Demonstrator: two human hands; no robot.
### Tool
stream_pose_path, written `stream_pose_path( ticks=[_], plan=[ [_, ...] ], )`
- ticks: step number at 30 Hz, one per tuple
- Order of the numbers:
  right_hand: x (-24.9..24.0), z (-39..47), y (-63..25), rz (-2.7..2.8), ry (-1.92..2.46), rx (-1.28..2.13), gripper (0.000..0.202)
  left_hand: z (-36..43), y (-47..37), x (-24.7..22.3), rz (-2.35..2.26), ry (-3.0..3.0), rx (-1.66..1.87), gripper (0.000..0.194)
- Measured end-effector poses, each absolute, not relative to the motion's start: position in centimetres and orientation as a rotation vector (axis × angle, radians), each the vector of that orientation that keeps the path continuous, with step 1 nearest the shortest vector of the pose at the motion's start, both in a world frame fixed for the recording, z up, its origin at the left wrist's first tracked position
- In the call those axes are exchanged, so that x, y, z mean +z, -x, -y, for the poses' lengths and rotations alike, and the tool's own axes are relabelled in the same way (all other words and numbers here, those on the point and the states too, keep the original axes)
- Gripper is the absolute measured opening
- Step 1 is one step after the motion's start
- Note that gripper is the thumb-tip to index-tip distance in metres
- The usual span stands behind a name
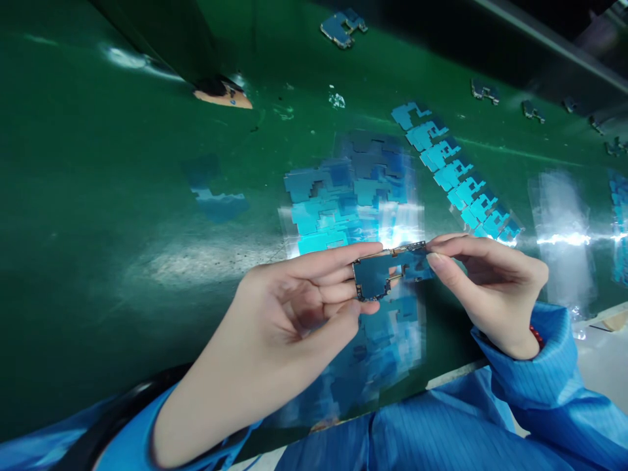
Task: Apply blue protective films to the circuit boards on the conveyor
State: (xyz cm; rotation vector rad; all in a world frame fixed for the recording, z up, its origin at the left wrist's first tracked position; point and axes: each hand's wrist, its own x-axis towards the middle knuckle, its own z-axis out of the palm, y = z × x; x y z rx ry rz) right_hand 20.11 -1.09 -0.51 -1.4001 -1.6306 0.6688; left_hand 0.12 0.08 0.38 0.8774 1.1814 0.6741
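My left hand [294, 307] pinches a small blue circuit board [375, 275] between thumb and fingers, just above the green belt. My right hand [483, 281] grips the board's right end, where a blue film piece [417, 261] lies on it, fingertips pressed against it. Both hands hold the board over a clear sheet of blue stickers [343, 203].
A strip of cyan stickers [458, 176] runs diagonally at the right. Clear empty liners [562, 229] lie farther right. Loose blue pieces [218, 199] rest on the green belt [98, 196]. More boards [342, 26] lie at the far edge beside a dark rail.
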Motion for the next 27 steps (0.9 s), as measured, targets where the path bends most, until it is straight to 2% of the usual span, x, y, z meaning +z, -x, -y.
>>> stream_pose_path(
  ticks=[27],
  plan=[
    [-0.64,1.09,-19.84,1.621,1.377,0.697,0.016,-0.21,-0.14,0.31,-1.286,-0.919,0.587,0.037]
  ],
)
